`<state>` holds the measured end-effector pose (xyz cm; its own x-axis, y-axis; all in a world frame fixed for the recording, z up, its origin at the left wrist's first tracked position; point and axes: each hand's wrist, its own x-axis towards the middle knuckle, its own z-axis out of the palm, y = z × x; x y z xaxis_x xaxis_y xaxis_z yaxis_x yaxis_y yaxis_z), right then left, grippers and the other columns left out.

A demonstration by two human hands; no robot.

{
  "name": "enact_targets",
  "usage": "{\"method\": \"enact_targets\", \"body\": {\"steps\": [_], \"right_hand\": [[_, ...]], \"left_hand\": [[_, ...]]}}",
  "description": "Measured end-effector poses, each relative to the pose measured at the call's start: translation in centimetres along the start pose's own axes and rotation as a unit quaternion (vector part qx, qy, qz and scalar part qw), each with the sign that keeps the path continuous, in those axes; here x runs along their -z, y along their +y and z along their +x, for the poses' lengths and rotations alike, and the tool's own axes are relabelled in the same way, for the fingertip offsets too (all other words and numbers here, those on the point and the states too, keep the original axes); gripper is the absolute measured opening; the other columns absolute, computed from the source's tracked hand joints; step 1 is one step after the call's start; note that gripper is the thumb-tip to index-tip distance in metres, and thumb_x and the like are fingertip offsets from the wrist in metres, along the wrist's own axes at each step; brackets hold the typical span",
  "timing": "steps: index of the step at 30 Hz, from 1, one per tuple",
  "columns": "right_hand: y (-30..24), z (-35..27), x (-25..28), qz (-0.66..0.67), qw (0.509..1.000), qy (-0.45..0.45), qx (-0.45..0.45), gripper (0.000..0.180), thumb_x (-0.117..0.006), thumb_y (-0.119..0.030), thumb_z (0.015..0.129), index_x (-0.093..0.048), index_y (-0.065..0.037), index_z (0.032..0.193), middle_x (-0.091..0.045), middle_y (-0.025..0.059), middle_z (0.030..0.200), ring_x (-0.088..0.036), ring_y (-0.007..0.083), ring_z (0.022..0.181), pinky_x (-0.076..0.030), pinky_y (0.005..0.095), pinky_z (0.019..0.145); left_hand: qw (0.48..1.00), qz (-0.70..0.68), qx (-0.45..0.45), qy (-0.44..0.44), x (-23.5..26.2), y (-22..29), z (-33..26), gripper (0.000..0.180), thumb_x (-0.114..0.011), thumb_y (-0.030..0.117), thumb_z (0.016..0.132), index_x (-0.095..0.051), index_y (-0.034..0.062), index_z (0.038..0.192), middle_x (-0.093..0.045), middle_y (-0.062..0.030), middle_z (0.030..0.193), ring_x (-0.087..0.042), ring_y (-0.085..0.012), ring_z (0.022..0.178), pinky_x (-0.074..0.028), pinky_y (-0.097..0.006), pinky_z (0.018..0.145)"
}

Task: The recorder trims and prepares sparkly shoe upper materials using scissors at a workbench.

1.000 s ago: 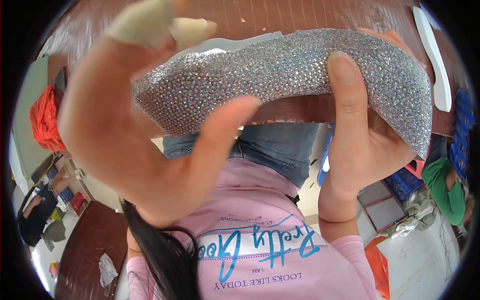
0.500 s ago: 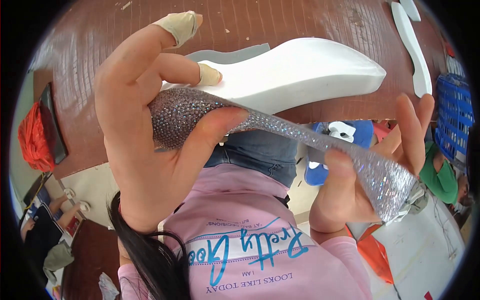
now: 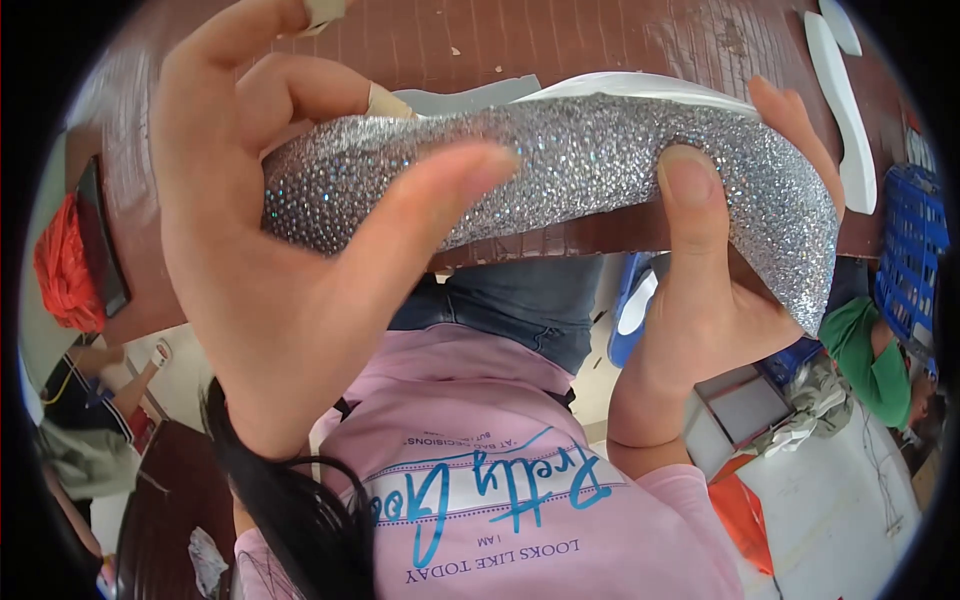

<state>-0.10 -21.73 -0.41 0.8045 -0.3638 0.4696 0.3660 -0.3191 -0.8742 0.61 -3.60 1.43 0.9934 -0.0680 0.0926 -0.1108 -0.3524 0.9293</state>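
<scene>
At left, the left hand pinches one end of the glittering silver piece, thumb across its face. The piece, slanting down rightward half a second ago, now spreads level over the white form on the worktop, hiding all but its far rim. The right hand, now higher, grips the other end.

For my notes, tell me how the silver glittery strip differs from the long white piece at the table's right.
The silver strip sparkles all over; the white piece is plain. The silver strip is held by the right hand; the white piece lies on the table. Both are long and curved.
</scene>
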Motion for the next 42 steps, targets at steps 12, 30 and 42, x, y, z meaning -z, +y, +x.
{"method": "enact_targets", "body": {"steps": [12, 30, 42], "right_hand": [[-0.7, 0.8, -3.2, -0.007, 0.996, -0.003, -0.093, 0.041, -0.072, -0.001, 0.068, -0.060, -0.002, 0.107, -0.063, 0.0080, 0.102, -0.059, 0.0150, 0.082, -0.045, 0.0245, 0.081], [-0.2, 2.5, -3.1, -0.063, 0.996, -0.048, -0.034, 0.042, -0.070, -0.004, 0.070, -0.059, -0.002, 0.110, -0.062, 0.0094, 0.107, -0.060, 0.0172, 0.090, -0.045, 0.0266, 0.084], [-0.2, 2.6, -1.1, -0.068, 0.994, -0.071, -0.053, 0.033, -0.066, -0.009, 0.072, -0.063, -0.003, 0.105, -0.060, 0.0096, 0.115, -0.051, 0.0212, 0.110, -0.035, 0.0316, 0.098]], "left_hand": [[0.952, 0.240, -0.182, 0.055, 0.7, -1.1, 0.7, 0.068, -0.081, 0.008, 0.062, -0.048, 0.0035, 0.121, -0.064, -0.0068, 0.097, -0.060, -0.0148, 0.080, -0.052, -0.023, 0.068], [0.940, 0.255, -0.222, 0.054, 1.3, -1.5, 1.9, 0.045, -0.083, 0.010, 0.059, -0.064, 0.0040, 0.098, -0.065, -0.0063, 0.100, -0.061, -0.0146, 0.076, -0.052, -0.025, 0.073], [0.924, 0.300, -0.235, 0.032, 0.9, -0.9, 0.7, 0.059, -0.081, 0.004, 0.060, -0.053, 0.0018, 0.111, -0.064, -0.0089, 0.099, -0.060, -0.0205, 0.088, -0.050, -0.030, 0.080]]}}
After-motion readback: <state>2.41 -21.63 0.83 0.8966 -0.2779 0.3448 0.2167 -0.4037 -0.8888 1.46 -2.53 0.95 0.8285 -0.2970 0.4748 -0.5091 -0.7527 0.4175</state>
